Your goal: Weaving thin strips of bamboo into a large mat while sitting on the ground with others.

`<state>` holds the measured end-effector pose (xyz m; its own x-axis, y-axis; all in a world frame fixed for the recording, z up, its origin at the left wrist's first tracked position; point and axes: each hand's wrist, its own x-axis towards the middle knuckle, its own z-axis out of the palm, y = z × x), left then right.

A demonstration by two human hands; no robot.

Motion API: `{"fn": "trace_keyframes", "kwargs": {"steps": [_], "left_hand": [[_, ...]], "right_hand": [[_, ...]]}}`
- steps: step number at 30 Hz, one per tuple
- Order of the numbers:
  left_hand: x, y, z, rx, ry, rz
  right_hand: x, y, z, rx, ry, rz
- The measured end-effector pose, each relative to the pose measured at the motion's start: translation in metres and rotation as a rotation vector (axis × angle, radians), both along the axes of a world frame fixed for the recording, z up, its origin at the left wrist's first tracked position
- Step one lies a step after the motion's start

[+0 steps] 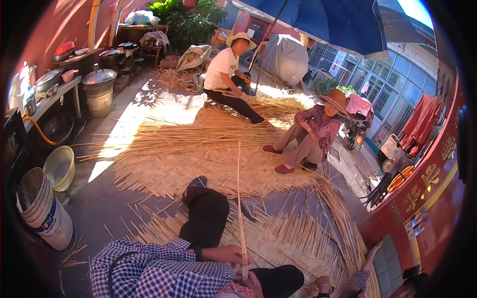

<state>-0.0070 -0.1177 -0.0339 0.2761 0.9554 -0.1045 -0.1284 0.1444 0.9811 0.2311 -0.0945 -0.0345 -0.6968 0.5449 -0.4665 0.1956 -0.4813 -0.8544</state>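
Gripping the reed strip (240, 208) near its lower end, the left hand (226, 254) closes just above the right hand (252, 284), which pinches its base. From there the strip runs lengthwise, pointing away across the woven mat (198, 164).

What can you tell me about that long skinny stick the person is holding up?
The long strip is thin, flat and pale yellow, like split reed or bamboo. It stands nearly upright, running from the person's lap up over the woven mat on the ground. The left hand grips it near the bottom, and the right hand touches its lower end. It looks dry and straight, the same stuff as the loose strips spread around.
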Motion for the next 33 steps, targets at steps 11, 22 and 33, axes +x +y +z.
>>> {"fn": "trace_keyframes", "kwargs": {"steps": [11,22,33], "left_hand": [[-0.063,0.024,0.109,0.369,-0.300,0.790],[-0.077,0.062,0.090,0.090,-0.389,0.577],[-0.059,0.064,0.069,0.104,-0.249,0.481]], "right_hand": [[0.012,0.064,0.076,0.557,-0.107,-0.079],[-0.047,0.152,0.174,0.827,0.173,-0.434],[-0.073,0.059,0.049,0.418,0.062,0.134]]}}
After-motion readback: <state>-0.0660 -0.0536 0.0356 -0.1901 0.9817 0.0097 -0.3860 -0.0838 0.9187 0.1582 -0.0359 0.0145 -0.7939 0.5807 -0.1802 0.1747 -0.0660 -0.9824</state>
